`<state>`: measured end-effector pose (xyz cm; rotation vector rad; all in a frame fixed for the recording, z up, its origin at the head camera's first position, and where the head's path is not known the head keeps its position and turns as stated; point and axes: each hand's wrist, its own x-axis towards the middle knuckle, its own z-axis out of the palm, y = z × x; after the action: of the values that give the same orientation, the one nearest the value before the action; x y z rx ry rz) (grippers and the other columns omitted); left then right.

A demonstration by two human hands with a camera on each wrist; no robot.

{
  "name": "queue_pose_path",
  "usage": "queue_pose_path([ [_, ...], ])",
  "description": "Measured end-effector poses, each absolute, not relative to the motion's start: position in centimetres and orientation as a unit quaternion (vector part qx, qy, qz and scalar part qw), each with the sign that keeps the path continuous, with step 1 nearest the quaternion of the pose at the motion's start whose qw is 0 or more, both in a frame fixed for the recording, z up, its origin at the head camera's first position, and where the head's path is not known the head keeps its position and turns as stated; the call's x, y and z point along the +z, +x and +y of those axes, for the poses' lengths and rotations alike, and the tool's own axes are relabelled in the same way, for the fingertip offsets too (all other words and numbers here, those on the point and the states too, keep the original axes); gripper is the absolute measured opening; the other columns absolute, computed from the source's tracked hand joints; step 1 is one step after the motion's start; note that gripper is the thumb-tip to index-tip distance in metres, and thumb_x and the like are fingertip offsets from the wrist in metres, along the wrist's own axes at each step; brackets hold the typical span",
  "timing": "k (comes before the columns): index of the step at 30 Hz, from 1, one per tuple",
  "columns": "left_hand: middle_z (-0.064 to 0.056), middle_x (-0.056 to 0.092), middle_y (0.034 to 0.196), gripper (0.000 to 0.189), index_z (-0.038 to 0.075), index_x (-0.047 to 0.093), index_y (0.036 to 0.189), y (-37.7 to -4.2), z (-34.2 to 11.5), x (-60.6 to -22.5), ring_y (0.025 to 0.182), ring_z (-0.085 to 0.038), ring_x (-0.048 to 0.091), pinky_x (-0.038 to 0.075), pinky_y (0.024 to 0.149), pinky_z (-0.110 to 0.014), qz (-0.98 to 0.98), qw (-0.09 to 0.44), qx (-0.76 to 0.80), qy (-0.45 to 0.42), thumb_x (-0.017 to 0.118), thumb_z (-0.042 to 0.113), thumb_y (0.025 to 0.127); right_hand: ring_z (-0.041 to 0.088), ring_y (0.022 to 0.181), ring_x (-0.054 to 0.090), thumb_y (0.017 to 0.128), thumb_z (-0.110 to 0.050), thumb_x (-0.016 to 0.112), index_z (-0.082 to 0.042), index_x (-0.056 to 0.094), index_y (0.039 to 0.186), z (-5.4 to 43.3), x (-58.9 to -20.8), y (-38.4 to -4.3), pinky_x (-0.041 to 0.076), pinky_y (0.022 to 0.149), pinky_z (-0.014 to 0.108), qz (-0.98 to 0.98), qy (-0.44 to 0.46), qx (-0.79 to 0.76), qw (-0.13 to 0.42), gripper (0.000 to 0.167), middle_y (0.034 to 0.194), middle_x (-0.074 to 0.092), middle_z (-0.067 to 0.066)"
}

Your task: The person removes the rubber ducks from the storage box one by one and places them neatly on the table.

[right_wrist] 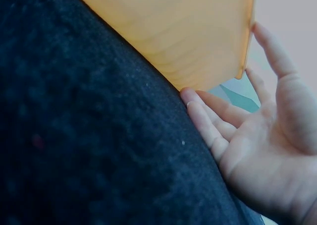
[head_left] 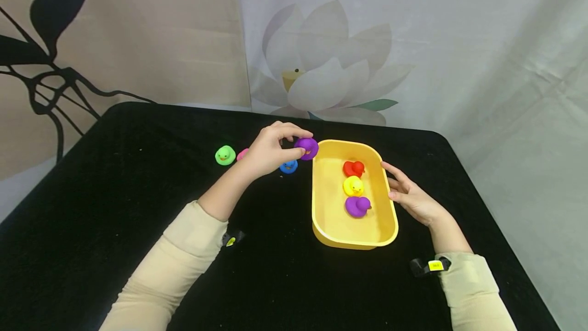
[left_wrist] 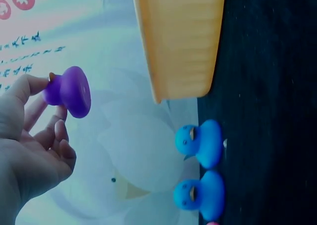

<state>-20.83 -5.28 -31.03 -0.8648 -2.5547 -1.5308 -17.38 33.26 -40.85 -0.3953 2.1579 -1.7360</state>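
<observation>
My left hand (head_left: 271,151) pinches a purple rubber duck (head_left: 310,148) between thumb and fingers, level with the left rim of a yellow tub (head_left: 332,218). In the left wrist view that purple duck (left_wrist: 77,92) is lifted clear of the table. Inside the tub a red duck (head_left: 352,169), a yellow duck (head_left: 353,186) and a second purple duck (head_left: 356,207) form a column. My right hand (head_left: 415,199) touches the tub's right side; the right wrist view shows its relaxed fingers (right_wrist: 200,118) against the tub's wall (right_wrist: 188,41).
Left of the tub, a green duck (head_left: 225,155), a partly hidden pink duck (head_left: 242,154) and a blue duck (head_left: 288,167) sit on the black-covered table (head_left: 115,208). Two blue ducks (left_wrist: 212,143) show in the left wrist view. A printed curtain (head_left: 482,55) hangs behind.
</observation>
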Motion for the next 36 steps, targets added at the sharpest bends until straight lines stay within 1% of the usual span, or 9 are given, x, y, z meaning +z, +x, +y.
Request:
queue_pose_path([
  [6, 0.000, 0.063, 0.115, 0.029, 0.012, 0.070, 0.115, -20.6, -7.2, -30.7, 0.099, -0.020, 0.045, 0.040, 0.077, -0.037, -0.815, 0.034, -0.497, -0.296, 0.069, 0.012, 0.085, 0.025, 0.121, 0.049, 0.097, -0.021, 0.057, -0.021, 0.012, 0.154, 33.2, -40.8, -17.2, 0.024, 0.104, 0.061, 0.757, -0.141, -0.614, 0.173, 0.073, 0.148, 0.031, 0.024],
  [11, -0.003, 0.062, 0.116, 0.030, 0.010, 0.070, 0.116, -20.5, -8.8, -30.4, 0.100, -0.021, 0.045, 0.040, 0.078, -0.038, -0.812, 0.037, -0.498, -0.302, 0.068, 0.010, 0.086, 0.024, 0.120, 0.050, 0.097, -0.021, 0.056, -0.019, 0.012, 0.154, 33.2, -40.8, -17.4, 0.023, 0.104, 0.062, 0.751, -0.146, -0.619, 0.178, 0.072, 0.147, 0.031, 0.026],
  [18, -0.005, 0.061, 0.115, 0.032, 0.009, 0.069, 0.117, -20.6, -11.2, -30.6, 0.100, -0.022, 0.045, 0.040, 0.079, -0.039, -0.822, 0.032, -0.488, -0.291, 0.067, 0.008, 0.086, 0.026, 0.123, 0.048, 0.097, -0.020, 0.056, -0.022, 0.011, 0.154, 33.2, -40.7, -17.3, 0.027, 0.104, 0.057, 0.754, -0.145, -0.616, 0.178, 0.073, 0.149, 0.029, 0.022],
  [22, -0.008, 0.061, 0.117, 0.032, 0.007, 0.068, 0.117, -20.6, -12.6, -30.9, 0.101, -0.024, 0.046, 0.040, 0.079, -0.041, -0.823, 0.034, -0.488, -0.289, 0.066, 0.005, 0.085, 0.026, 0.123, 0.048, 0.097, -0.020, 0.056, -0.022, 0.011, 0.154, 33.2, -40.8, -17.3, 0.026, 0.104, 0.058, 0.753, -0.143, -0.617, 0.179, 0.073, 0.149, 0.030, 0.022],
  [36, -0.007, 0.060, 0.116, 0.031, 0.008, 0.068, 0.117, -20.6, -17.7, -31.5, 0.097, -0.020, 0.043, 0.034, 0.078, -0.040, -0.851, 0.067, -0.467, -0.230, 0.064, 0.001, 0.087, 0.025, 0.122, 0.049, 0.096, -0.020, 0.057, -0.020, 0.012, 0.154, 33.2, -40.7, -17.4, 0.024, 0.104, 0.060, 0.753, -0.142, -0.618, 0.177, 0.073, 0.148, 0.031, 0.024],
])
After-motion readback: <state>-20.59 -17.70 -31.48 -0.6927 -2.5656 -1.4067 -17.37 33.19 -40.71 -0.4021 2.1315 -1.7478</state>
